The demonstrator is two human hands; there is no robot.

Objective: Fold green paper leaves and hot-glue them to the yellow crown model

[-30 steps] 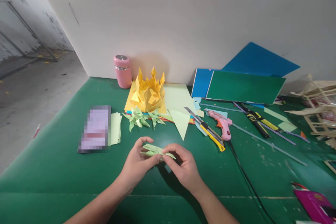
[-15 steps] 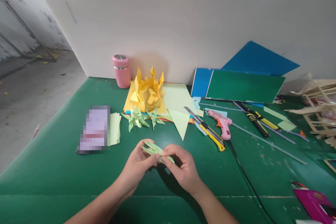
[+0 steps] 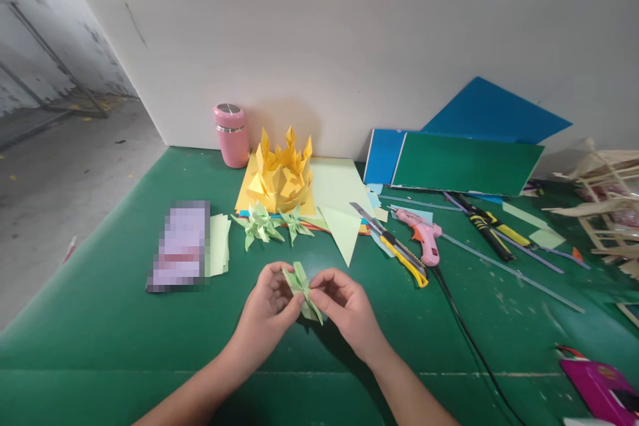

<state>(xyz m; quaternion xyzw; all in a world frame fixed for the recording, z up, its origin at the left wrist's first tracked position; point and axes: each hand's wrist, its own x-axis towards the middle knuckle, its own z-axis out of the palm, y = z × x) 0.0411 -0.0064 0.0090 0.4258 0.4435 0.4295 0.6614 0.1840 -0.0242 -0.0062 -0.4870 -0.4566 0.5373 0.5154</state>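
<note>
A folded piece of light green paper (image 3: 302, 287) is held above the green table, between my two hands. My left hand (image 3: 269, 303) pinches its left side with thumb and fingers. From the other side, my right hand (image 3: 344, 306) grips it near the middle, the thumb and forefinger closed on a fold. Several finished-looking light green origami flowers (image 3: 259, 225) lie beyond my hands. Behind them a yellow folded-paper crown (image 3: 282, 176) rests on coloured paper sheets. A light green paper sheet (image 3: 342, 233) juts toward me in a point.
A yellow utility knife (image 3: 399, 253), a pink glue gun (image 3: 422, 239) with a black cord and yellow-black pliers (image 3: 486, 233) lie to the right. At left are a blurred-out phone-like object (image 3: 182, 246) and green paper slips (image 3: 217, 246). A pink flask (image 3: 232, 136) stands by the white panel.
The folded green paper has turned between my fingers, from lying slanted to standing more upright, with its flaps now spread. Both hands stay in nearly the same place.
</note>
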